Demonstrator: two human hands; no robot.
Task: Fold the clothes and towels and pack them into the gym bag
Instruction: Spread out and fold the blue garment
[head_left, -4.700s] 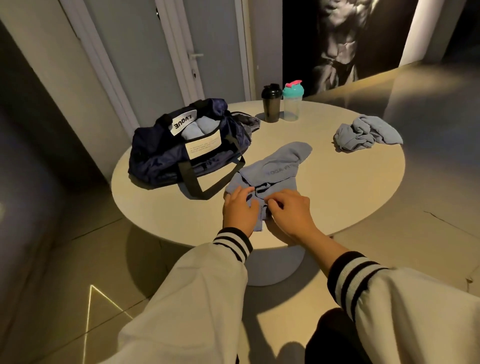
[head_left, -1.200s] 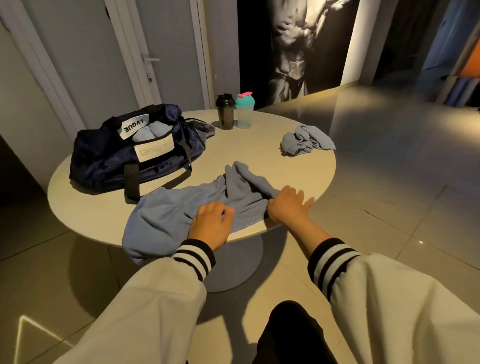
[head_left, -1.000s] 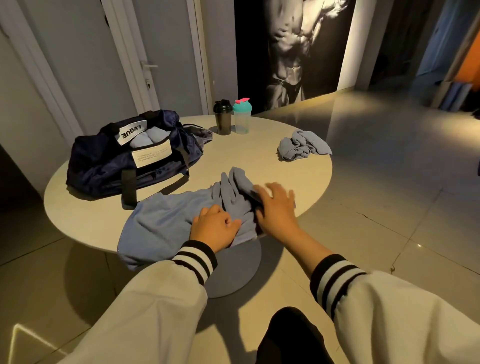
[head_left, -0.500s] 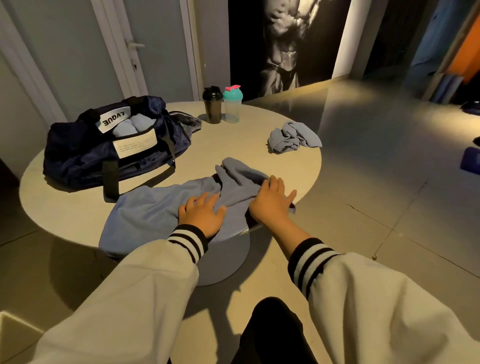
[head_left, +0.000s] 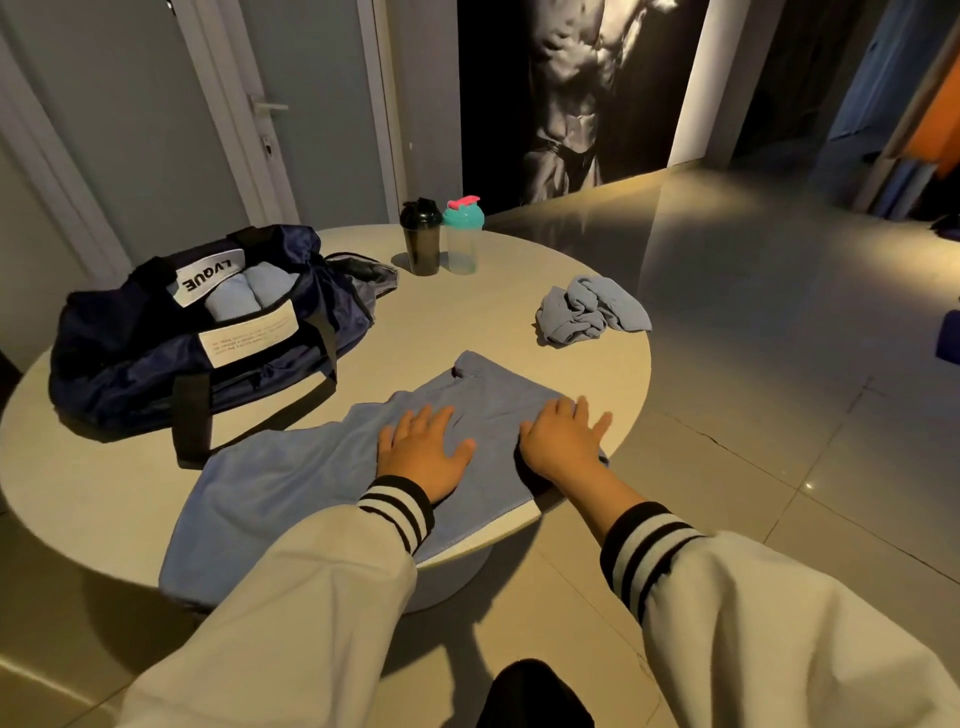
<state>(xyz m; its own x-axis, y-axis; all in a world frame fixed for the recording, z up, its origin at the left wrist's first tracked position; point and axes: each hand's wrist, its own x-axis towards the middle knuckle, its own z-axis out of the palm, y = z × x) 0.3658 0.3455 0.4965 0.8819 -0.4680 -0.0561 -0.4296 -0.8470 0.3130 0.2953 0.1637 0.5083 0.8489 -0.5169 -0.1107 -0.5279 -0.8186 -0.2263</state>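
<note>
My left hand (head_left: 423, 454) and right hand (head_left: 558, 441) lie flat, fingers straight and spread, pressing the soft blue cloth (head_left: 291, 483). It is smoothed into a broad, limp sheet on the round matte table (head_left: 498, 306), just in front of the bag (head_left: 130, 364), one end drooping over the rim. The bag is dark, shiny navy nylon, unzipped, with blue rolls (head_left: 249, 293) inside. Well right of the bag sits a crumpled blue heap (head_left: 592, 309).

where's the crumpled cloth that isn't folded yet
In the head view the crumpled cloth lies near the far right edge of the table, to the right of the teal-lidded shaker and beyond the right hand.
</note>
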